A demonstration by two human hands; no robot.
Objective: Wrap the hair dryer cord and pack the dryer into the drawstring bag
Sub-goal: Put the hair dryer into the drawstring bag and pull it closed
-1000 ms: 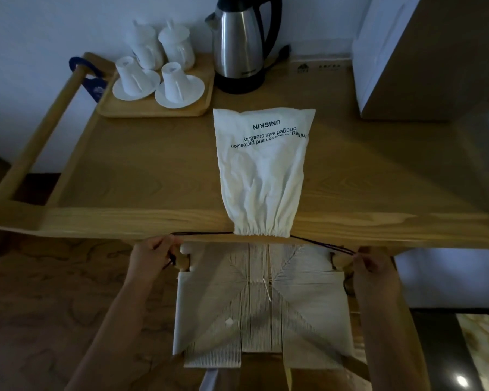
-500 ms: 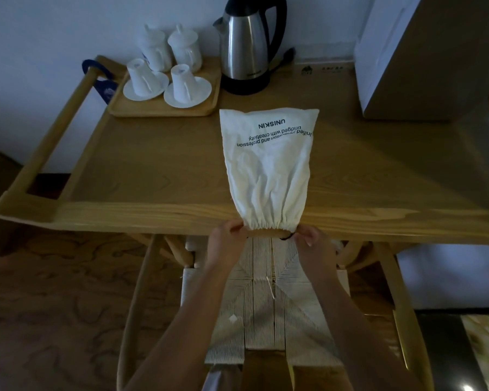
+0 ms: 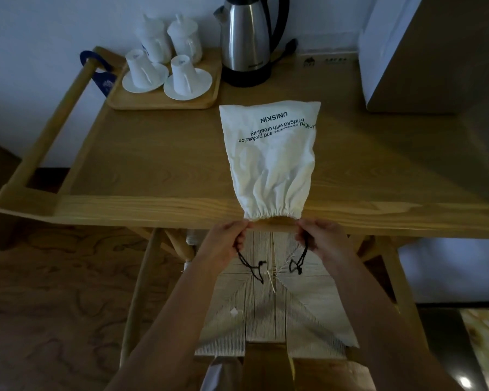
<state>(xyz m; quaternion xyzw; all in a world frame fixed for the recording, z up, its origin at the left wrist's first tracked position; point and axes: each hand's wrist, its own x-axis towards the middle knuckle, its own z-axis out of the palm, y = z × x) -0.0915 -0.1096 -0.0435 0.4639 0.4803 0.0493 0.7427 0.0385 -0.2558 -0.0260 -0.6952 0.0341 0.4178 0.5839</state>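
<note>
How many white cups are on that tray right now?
4. Two lidded cups stand at the back of the wooden tray: and. Two sit upside down on saucers in front: and.

Both hands forward, left (image 3: 226, 241) and right (image 3: 323, 238) fingers pinched.

Upper left of frame: one tray (image 3: 164, 104) carrying two inverted cups (image 3: 181, 76), two saucers (image 3: 187, 86) and two lidded mugs (image 3: 184, 38). Centre: one kettle (image 3: 246, 40), one drawstring bag (image 3: 274, 159). Lower centre: two hands (image 3: 226, 241) and two cord ends (image 3: 251, 268).
</note>
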